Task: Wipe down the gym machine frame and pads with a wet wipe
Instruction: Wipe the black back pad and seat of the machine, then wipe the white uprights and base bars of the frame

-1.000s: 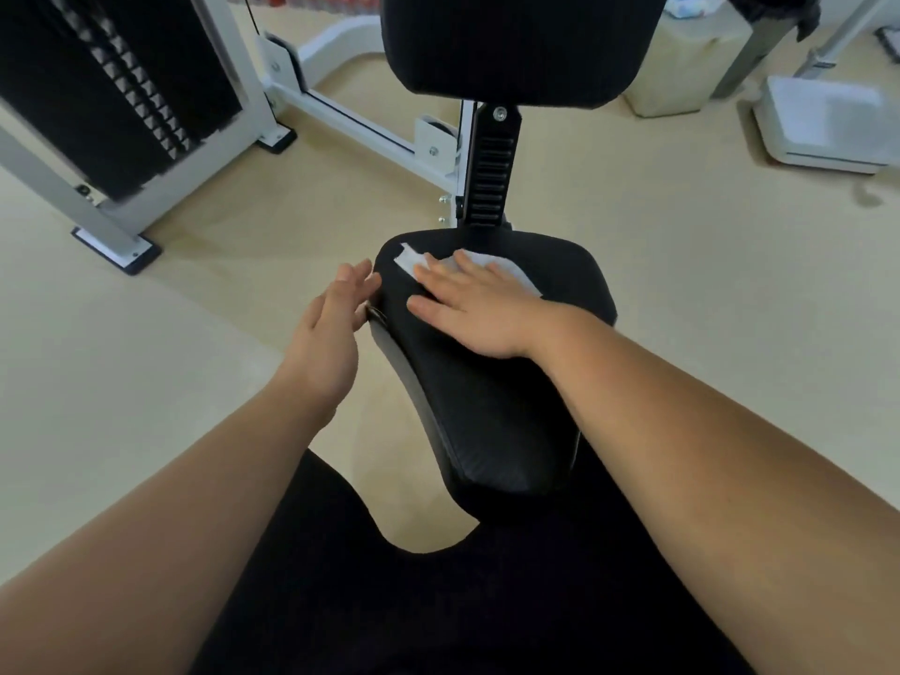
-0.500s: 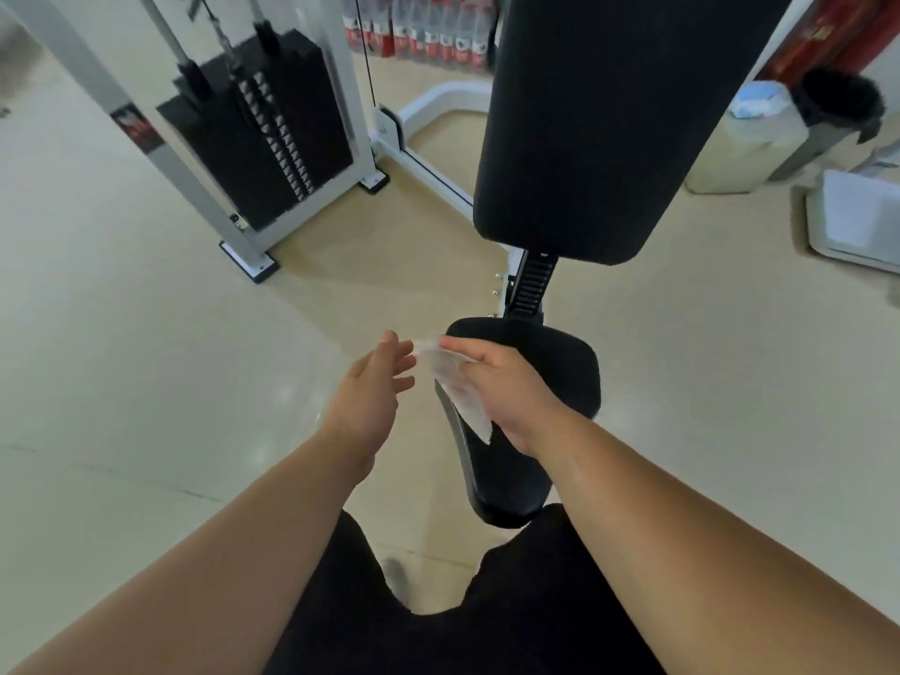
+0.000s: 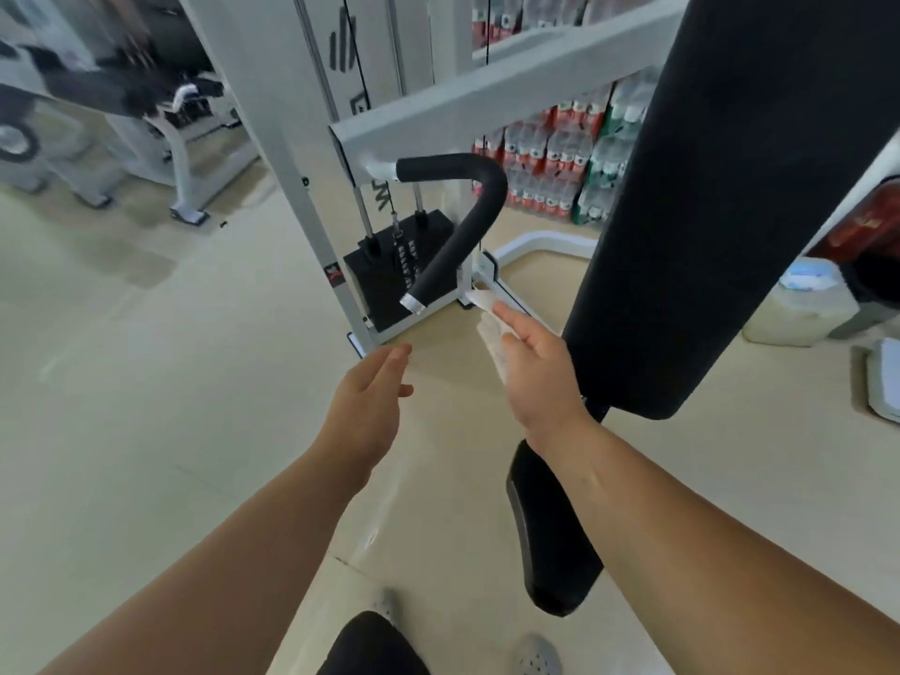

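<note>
My right hand [image 3: 538,377] holds the white wet wipe [image 3: 489,336] between thumb and fingers, raised in the air just right of the black foam handle [image 3: 467,226] that curves down from the white machine frame [image 3: 487,102]. Beside it, my left hand [image 3: 372,406] hovers with relaxed fingers, holding nothing. The tall black back pad [image 3: 701,197] stands directly right of my right hand. Low under my right forearm is the black seat pad [image 3: 550,543], seen edge-on.
The black weight stack [image 3: 399,275] sits behind the handle inside the white uprights. Packs of bottles [image 3: 545,158] line the far wall. A pale container [image 3: 803,309] and a white object [image 3: 884,382] lie on the beige floor at right. Other equipment stands at far left.
My right hand lifted the wipe off the seat pad and carried it up toward the foam handle. My view rose, bringing the handle and frame arm into sight.
</note>
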`<act>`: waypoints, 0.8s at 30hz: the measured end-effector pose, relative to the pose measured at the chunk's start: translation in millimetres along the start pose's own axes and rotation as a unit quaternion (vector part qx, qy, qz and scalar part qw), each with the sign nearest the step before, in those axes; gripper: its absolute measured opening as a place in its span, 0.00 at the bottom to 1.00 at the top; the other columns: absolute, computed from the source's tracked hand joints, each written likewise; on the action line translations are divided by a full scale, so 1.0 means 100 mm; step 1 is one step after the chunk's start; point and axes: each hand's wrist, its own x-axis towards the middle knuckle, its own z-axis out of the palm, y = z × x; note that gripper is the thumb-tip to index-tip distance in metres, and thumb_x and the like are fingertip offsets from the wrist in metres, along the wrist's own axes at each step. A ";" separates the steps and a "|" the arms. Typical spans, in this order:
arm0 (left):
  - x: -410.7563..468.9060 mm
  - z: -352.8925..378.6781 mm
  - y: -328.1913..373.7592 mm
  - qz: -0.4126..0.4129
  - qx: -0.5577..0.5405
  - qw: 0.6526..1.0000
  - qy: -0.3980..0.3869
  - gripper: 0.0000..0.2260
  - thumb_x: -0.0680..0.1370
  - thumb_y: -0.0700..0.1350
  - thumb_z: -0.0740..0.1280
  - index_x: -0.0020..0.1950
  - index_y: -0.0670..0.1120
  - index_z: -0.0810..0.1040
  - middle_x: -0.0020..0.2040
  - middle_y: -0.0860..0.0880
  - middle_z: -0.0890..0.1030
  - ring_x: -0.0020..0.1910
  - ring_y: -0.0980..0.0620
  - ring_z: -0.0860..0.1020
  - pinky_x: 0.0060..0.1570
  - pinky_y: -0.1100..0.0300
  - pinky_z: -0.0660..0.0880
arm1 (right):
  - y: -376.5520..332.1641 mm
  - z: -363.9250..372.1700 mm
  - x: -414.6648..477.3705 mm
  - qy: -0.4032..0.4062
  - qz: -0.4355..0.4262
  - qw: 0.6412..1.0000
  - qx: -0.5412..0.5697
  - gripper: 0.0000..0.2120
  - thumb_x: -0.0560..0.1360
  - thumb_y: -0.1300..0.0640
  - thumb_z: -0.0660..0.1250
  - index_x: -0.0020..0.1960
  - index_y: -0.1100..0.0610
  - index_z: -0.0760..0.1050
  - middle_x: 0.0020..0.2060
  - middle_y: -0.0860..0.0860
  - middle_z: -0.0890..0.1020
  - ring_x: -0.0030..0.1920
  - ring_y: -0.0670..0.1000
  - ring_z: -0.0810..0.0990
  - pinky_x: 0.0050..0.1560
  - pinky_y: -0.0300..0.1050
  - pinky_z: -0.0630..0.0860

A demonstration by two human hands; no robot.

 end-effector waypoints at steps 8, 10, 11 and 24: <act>1.03 -0.38 0.42 0.093 0.011 0.993 -0.065 0.14 0.84 0.56 0.55 0.64 0.59 0.77 0.58 0.63 0.79 0.58 0.59 0.78 0.64 0.49 0.73 | -0.15 0.68 0.77 -0.086 -0.188 0.888 -0.410 0.30 0.85 0.42 0.50 0.83 0.52 0.49 0.83 0.45 0.47 0.79 0.47 0.31 0.81 0.53 0.38; 1.31 -0.47 0.49 0.123 0.050 0.987 -0.088 0.14 0.85 0.53 0.55 0.65 0.57 0.77 0.57 0.62 0.79 0.60 0.59 0.76 0.64 0.52 0.73 | -0.02 0.87 0.81 -0.072 -0.198 0.817 -0.536 0.35 0.83 0.36 0.44 0.84 0.52 0.45 0.83 0.46 0.42 0.78 0.52 0.25 0.79 0.59 0.32; 1.44 -0.52 0.54 0.145 0.077 0.981 -0.101 0.14 0.85 0.52 0.55 0.65 0.55 0.77 0.57 0.61 0.79 0.60 0.59 0.76 0.63 0.53 0.72 | 0.02 0.95 0.80 -0.055 -0.192 0.803 -0.561 0.35 0.83 0.35 0.43 0.84 0.52 0.43 0.83 0.46 0.40 0.78 0.52 0.24 0.78 0.59 0.30; 2.48 -0.40 1.03 0.374 0.427 0.807 -0.160 0.26 0.85 0.56 0.50 0.82 0.52 0.52 0.83 0.52 0.47 0.81 0.50 0.45 0.78 0.42 0.47 | -0.33 0.83 1.34 0.097 -0.074 0.806 -0.579 0.36 0.84 0.36 0.43 0.83 0.59 0.46 0.82 0.54 0.39 0.79 0.55 0.28 0.81 0.60 0.44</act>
